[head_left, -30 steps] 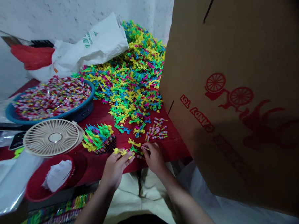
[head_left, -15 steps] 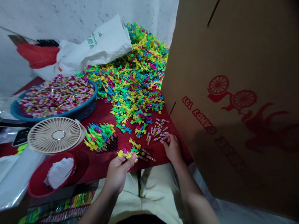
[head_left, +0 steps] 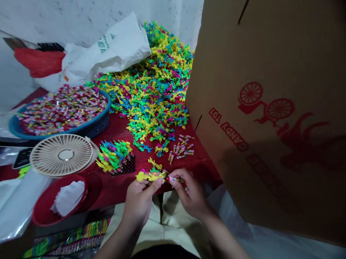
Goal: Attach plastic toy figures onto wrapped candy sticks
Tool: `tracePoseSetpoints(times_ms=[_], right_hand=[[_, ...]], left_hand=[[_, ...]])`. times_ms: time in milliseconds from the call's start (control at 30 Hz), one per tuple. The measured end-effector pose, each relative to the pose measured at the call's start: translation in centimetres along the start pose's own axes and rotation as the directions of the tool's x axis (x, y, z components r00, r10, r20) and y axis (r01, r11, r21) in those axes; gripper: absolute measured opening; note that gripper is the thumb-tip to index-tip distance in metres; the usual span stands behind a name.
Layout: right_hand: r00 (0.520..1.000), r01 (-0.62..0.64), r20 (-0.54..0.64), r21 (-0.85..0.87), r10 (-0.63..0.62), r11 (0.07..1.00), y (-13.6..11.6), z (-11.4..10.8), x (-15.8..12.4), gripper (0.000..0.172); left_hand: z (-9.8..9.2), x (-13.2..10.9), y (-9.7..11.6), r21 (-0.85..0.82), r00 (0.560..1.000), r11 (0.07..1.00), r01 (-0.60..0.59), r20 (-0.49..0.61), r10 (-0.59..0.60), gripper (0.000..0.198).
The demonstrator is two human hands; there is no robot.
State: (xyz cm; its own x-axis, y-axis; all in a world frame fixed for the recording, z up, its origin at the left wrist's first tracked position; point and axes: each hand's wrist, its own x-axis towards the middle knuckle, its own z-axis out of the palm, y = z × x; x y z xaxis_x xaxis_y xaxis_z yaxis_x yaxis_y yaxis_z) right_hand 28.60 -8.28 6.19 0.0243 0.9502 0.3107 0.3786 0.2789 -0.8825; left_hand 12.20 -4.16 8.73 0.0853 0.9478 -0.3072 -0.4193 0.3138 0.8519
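Observation:
Between thumb and fingers, my left hand (head_left: pixel 142 195) pinches a yellow plastic toy figure (head_left: pixel 148 176) near the table's front edge. My right hand (head_left: pixel 190 191) is closed on a small candy tube (head_left: pixel 173 179) in a pink and white wrapper, its end right at the foot of the yellow figure. Whether the two are joined I cannot tell. Just behind my hands lie a few loose figures, one of them green (head_left: pixel 155 166). Farther back to the right is a small heap of candy tubes (head_left: pixel 181 149).
A large heap of coloured figures (head_left: pixel 156 88) covers the back. Left stand a blue basin (head_left: pixel 107 109) of candy tubes, a fan (head_left: pixel 62 155), a black basket (head_left: pixel 130 164) of figures and a red bowl (head_left: pixel 39 211) with papers. A tall carton (head_left: pixel 262 64) borders the right side.
My right hand has come from the small candy heap back to my left hand, bringing a candy tube against the yellow figure. My left hand keeps its hold.

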Motion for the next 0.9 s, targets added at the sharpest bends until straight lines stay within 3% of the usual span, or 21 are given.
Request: tracePoseSetpoints(times_ms=[267,467,600,733,900], right_hand=[[0.999,-0.024,-0.027,0.12,0.028,0.992,-0.7,-0.3,-0.5,0.013],[0.995,-0.022,-0.094,0.143,0.036,0.989,-0.7,-0.7,-0.7,0.013],[0.994,-0.023,-0.107,0.14,0.038,0.99,-1.0,-0.8,-0.7,0.014],[0.99,-0.029,-0.131,0.156,0.05,0.987,-1.2,-0.9,-0.7,0.013],[0.989,-0.035,-0.133,0.188,0.06,0.982,-1.4,-1.5,-0.8,0.011]], left_hand=[[-0.5,-0.7,0.2,0.164,0.996,0.985,-0.051,0.087,0.037,0.035],[-0.7,-1.2,0.4,0.296,0.98,0.955,-0.029,0.197,-0.031,0.013],[-0.3,-1.5,0.5,0.46,0.974,0.88,-0.116,0.224,0.011,0.034],[-0.3,-2.1,0.8,0.572,0.925,0.791,-0.218,0.38,-0.02,0.048],[-0.8,-2.8,1.7,0.663,0.86,0.674,-0.325,0.504,-0.081,0.041]])
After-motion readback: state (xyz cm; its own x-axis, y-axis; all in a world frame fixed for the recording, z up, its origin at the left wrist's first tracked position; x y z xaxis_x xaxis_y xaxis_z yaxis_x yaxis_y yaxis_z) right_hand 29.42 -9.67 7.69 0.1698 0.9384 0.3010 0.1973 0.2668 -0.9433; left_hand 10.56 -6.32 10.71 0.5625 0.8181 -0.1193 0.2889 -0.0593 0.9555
